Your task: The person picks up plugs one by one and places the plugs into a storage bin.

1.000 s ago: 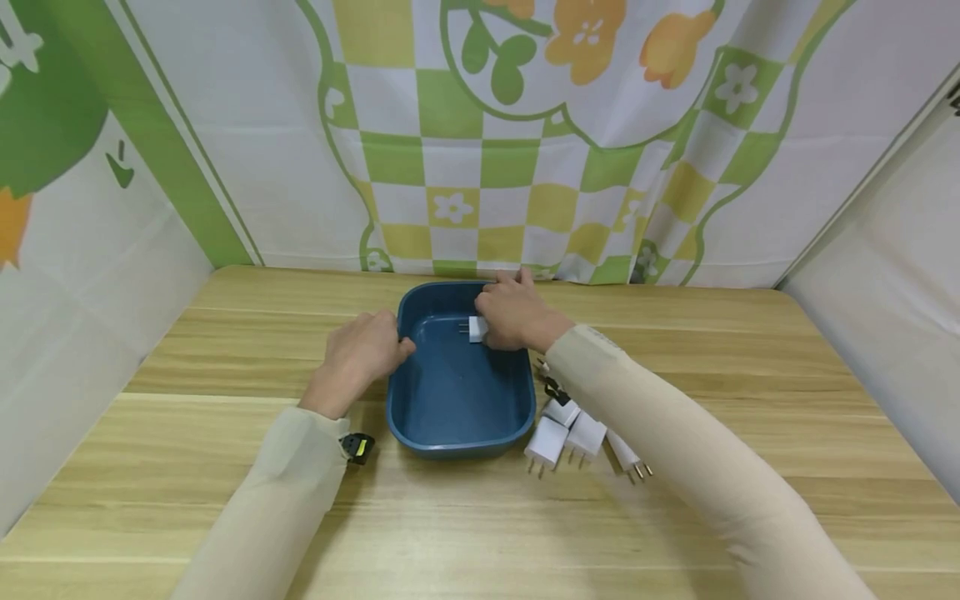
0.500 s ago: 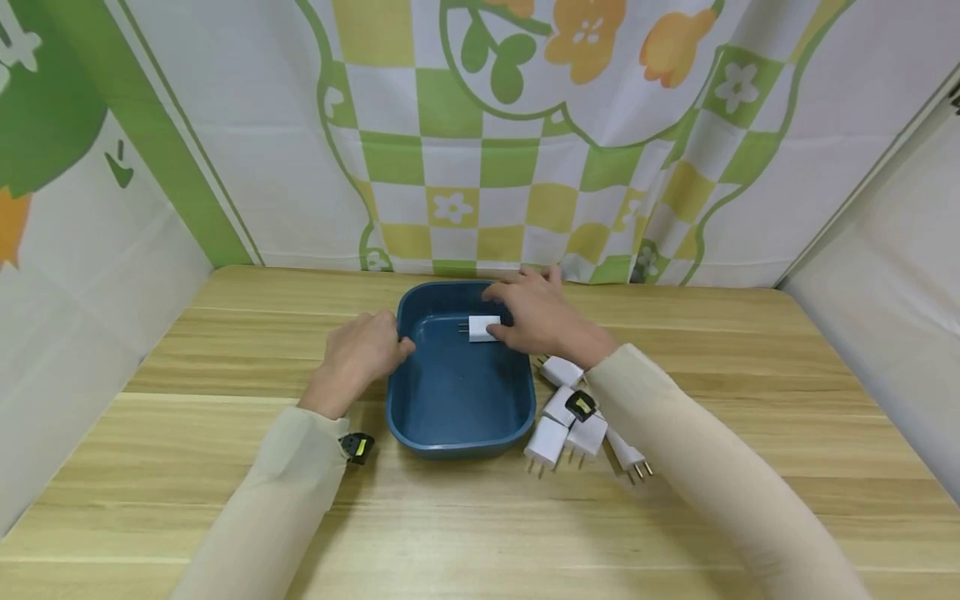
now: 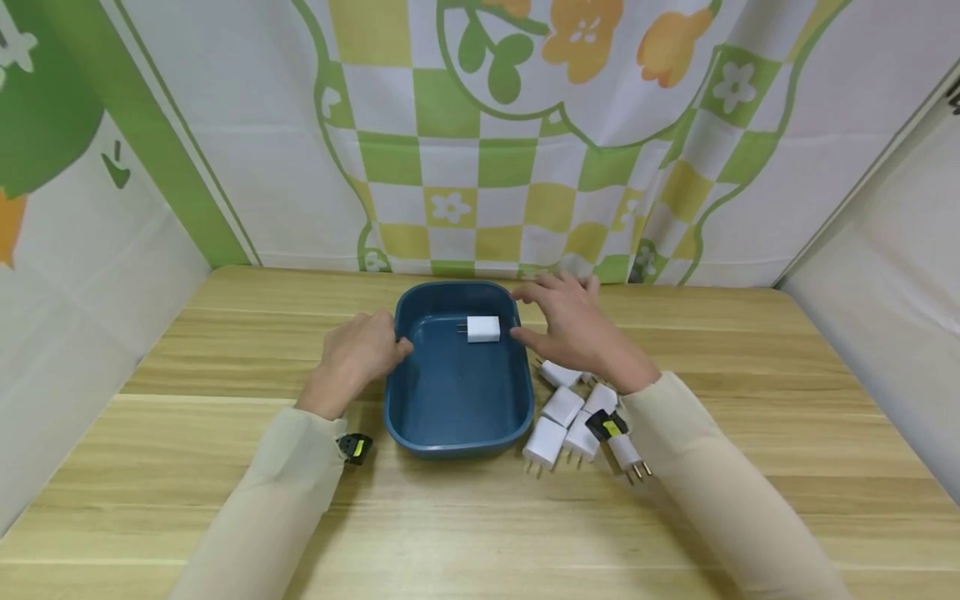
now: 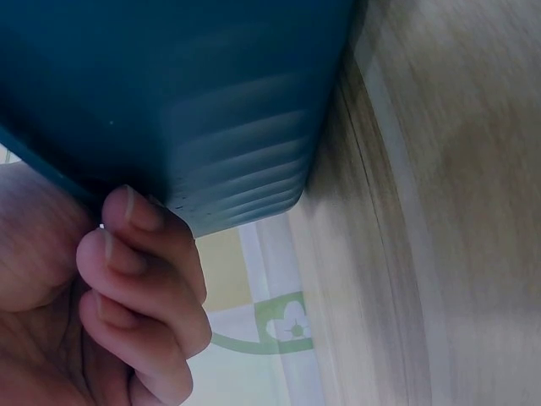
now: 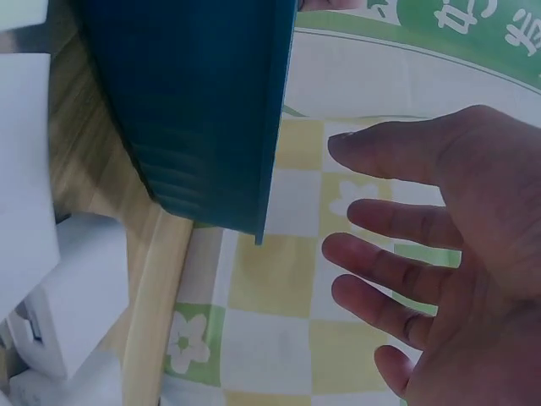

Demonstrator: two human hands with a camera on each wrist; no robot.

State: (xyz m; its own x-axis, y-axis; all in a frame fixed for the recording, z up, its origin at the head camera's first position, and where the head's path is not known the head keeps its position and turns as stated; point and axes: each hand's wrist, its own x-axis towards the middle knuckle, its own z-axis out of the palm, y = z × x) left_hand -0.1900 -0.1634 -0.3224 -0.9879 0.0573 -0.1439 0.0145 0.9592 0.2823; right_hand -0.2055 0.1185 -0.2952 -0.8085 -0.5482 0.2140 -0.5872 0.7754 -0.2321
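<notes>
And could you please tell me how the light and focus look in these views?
Head view: fairly even light, soft shadows beside the sleeves on the table; left wrist view: pale bands, apparently sheen, across the blue bin; right wrist view: right hand shaded against the brighter curtain, with the close white plugs slightly soft.

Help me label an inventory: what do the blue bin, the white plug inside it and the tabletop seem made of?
Blue bin: probably plastic, slightly glossy, from its smooth surface and soft highlights. White plug: likely smooth plastic, evenly coloured with crisp edges. Tabletop: satin wood or printed laminate; grain shows.
</notes>
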